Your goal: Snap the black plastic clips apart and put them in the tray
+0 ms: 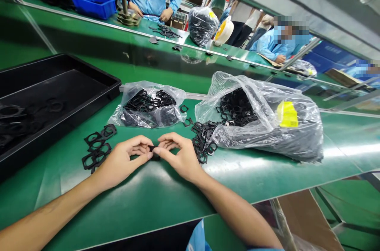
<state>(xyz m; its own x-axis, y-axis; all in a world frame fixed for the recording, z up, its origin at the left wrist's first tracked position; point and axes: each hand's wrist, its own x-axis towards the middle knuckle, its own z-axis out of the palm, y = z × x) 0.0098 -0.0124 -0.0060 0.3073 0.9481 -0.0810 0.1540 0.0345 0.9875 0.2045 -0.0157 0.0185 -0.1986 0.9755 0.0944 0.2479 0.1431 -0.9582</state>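
Above the green table (169, 199), the left hand (129, 160) and right hand (181, 158) together pinch a small black part (152, 148), probably for steady control. Close by, presumably for easy reach, the smaller clear bag (179, 96) and larger clear bag (308, 132) hold black frames (237, 104); the black tray (89, 107) holds more.

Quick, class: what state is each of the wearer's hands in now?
Left hand: closed, pinching a black part.
Right hand: closed, pinching the same part's other side.
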